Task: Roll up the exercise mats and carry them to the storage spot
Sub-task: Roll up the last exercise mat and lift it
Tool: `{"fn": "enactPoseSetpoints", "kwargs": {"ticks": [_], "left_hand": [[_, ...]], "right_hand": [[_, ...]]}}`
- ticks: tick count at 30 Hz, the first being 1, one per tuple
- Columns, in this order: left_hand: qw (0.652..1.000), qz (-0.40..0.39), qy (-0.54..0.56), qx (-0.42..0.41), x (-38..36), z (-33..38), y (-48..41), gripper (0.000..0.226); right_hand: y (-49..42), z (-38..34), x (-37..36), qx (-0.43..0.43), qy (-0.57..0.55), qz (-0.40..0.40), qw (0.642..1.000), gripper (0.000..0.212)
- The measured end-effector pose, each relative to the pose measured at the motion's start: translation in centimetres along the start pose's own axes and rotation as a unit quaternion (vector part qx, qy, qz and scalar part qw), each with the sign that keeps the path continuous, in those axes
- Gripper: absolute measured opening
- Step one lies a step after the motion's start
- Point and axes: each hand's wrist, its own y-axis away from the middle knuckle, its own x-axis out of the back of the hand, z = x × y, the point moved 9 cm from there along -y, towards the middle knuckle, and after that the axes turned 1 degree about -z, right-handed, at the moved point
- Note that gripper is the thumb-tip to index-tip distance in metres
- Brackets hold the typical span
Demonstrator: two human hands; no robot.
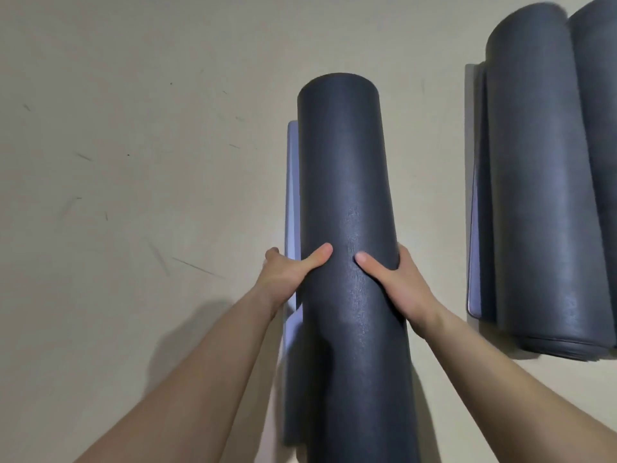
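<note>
A dark grey exercise mat (347,168) is rolled into a thick tube that runs away from me down the middle of the view. A narrow lilac strip (292,195) of its loose end shows along the roll's left side. My left hand (290,272) grips the roll from the left, thumb on top and fingers hidden behind it. My right hand (397,282) grips it from the right in the same way, thumb on top.
A second rolled dark mat (541,182) lies on the beige floor (133,162) at the right, with part of another roll (601,95) beside it at the frame's edge. The floor on the left shows dark scuff marks.
</note>
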Motion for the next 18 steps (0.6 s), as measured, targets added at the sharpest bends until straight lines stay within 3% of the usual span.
{"fn": "enactPoseSetpoints", "kwargs": {"ticks": [3, 5, 12, 18], "left_hand": [[0.993, -0.015, 0.119, -0.004, -1.3, -0.3, 1.8, 0.077], [0.990, -0.001, 0.139, -0.023, -1.4, -0.2, 3.2, 0.056], [0.997, -0.018, 0.057, -0.052, -1.6, 7.5, 16.7, 0.041], [0.992, -0.086, -0.004, -0.091, -7.8, 21.0, 31.5, 0.033]], "right_hand": [[2.3, 1.0, -0.9, -0.013, -0.036, 0.013, 0.999, 0.076], [3.5, 0.1, -1.4, -0.014, -0.062, 0.025, 0.998, 0.067], [14.1, -7.7, 1.0, -0.041, -0.132, 0.067, 0.988, 0.062], [27.3, -19.9, 10.9, -0.024, -0.208, 0.139, 0.968, 0.059]]}}
